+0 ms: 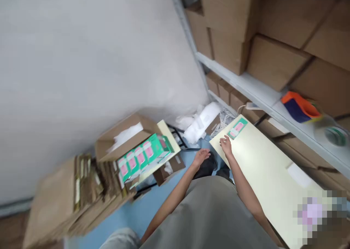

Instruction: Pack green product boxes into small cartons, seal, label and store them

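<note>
My left hand hangs over the floor in front of my body, its fingers loosely stretched and nothing visible in it. Over the left edge of a pale yellow table, my right hand is held with slightly bent fingers apart, also without anything in it. Nearest to that hand, a flat green package with a pink panel lies at the table's far end. To the left, several similar green packages lie in a row on a smaller pale table.
An open cardboard box stands behind the packages. Flattened cartons are stacked at the left. White packing material lies in the corner. A metal shelf with boxes and an orange-and-blue tape dispenser runs along the right.
</note>
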The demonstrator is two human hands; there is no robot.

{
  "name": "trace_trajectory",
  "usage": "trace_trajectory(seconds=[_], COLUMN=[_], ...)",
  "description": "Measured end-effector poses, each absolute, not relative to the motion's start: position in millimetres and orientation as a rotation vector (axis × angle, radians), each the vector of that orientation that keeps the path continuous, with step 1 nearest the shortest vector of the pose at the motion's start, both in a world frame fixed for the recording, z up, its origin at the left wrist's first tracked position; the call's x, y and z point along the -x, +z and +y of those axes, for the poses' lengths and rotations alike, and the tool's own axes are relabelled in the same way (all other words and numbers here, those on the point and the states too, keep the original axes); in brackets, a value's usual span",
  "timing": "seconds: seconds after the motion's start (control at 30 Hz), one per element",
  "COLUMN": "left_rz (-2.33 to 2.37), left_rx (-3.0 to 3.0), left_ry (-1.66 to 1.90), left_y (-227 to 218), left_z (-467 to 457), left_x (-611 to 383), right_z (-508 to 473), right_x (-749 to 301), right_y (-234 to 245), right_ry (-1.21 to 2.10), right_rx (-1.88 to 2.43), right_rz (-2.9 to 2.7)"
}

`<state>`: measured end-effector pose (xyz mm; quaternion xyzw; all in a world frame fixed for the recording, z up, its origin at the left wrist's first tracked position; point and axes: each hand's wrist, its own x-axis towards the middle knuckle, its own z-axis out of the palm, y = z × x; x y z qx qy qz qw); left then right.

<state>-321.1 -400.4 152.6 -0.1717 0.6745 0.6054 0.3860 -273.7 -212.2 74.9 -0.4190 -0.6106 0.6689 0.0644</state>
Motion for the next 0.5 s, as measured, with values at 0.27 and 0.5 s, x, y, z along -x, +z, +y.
trace_trajectory(seconds=[0.27,0.5], left_rz=[1.746,1.518], left_rx=[0.723,0.758], left_ry=[2.023,2.417], left_y=[189.9,208.9], left_z=[-525.5,-629.3], left_x=[353.5,381.6], right_z=[-326.7,-438.8], right_x=[300.8,336.8], right_y=[113.0,145.8], right_ry=[2.372,2.359], right_rx=[0.837,0.699], right_rz=[-2.038,-2.360])
